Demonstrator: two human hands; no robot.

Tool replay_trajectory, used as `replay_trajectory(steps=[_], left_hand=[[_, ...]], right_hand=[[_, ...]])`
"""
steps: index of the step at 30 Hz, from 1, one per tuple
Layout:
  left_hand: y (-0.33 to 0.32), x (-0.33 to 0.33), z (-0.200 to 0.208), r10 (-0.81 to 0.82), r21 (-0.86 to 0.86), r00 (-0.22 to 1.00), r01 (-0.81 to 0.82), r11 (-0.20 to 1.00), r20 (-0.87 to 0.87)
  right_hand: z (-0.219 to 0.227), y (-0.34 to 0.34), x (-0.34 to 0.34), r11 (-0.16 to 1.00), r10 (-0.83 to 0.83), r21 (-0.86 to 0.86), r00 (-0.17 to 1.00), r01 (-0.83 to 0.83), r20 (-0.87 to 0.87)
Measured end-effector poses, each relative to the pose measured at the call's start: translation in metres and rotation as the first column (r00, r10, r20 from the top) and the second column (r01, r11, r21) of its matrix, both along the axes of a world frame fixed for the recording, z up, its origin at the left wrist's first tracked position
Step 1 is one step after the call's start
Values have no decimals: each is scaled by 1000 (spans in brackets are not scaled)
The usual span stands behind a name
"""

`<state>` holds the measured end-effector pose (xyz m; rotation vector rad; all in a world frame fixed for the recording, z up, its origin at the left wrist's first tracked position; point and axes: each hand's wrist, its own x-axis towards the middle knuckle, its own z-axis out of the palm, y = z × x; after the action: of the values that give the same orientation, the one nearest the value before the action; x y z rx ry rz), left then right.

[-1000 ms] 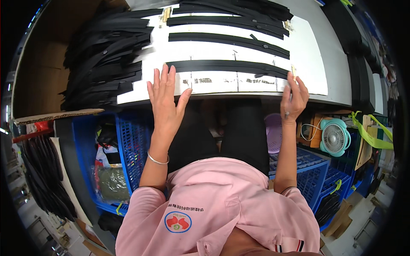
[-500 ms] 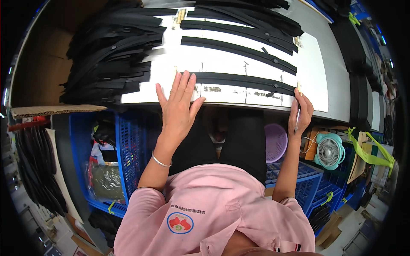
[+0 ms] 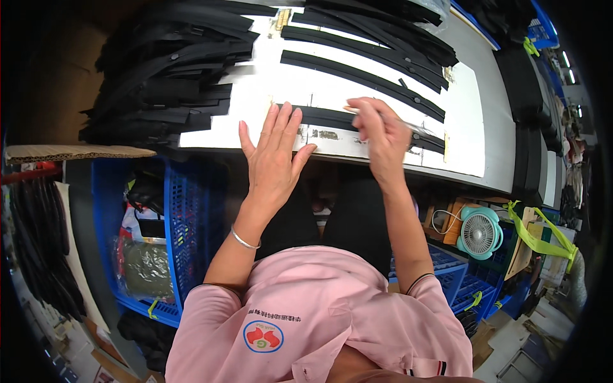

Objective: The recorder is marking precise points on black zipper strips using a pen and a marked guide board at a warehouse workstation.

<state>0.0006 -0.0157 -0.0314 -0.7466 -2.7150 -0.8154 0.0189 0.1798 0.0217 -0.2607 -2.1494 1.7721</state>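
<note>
A black zipper (image 3: pixel 324 117) lies across the white board (image 3: pixel 466 121) near its front edge. Over the zipper's left end my left hand (image 3: pixel 271 153) rests flat, fingers spread and holding nothing. My right hand (image 3: pixel 385 140) is closed around a slim silvery pen (image 3: pixel 407 124), just above the middle of the same zipper. The pen's tip points left, close to the zipper's far edge; whether it touches the tape I cannot tell. Part of the zipper and its slider are behind the right hand. Farther back, another zipper (image 3: pixel 357 78) lies roughly parallel on the board.
A heap of black zippers (image 3: pixel 172 57) covers the left of the table, with more (image 3: pixel 389 32) at the back. Below the table edge stand a blue crate (image 3: pixel 169 223) with bagged things at left and a turquoise fan (image 3: pixel 480 233) at right. Thin marks cross the board.
My right hand has moved left from the zipper's right end to above its middle, bringing the pen along. My left hand stays flat on the left end. The head view has shifted slightly.
</note>
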Motion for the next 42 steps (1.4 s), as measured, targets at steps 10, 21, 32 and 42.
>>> replay_trajectory(steps=[10, 21, 32, 42], left_hand=[[0, 0, -2, 4, 17, 1000, -4, 1000, 8], [1, -1, -4, 5, 14, 1000, -5, 1000, -10], [2, 0, -3, 15, -20, 1000, -15, 1000, -9], [3, -1, -5, 15, -31, 1000, -15, 999, -2]], right_hand=[[-26, -25, -34, 963, 92, 250, 995, -99, 37], [-29, -28, -35, 949, 84, 303, 996, -92, 39], [-39, -19, -31, 954, 232, 193, 973, -231, 17], [-25, -12, -20, 979, 191, 63, 979, -196, 71]])
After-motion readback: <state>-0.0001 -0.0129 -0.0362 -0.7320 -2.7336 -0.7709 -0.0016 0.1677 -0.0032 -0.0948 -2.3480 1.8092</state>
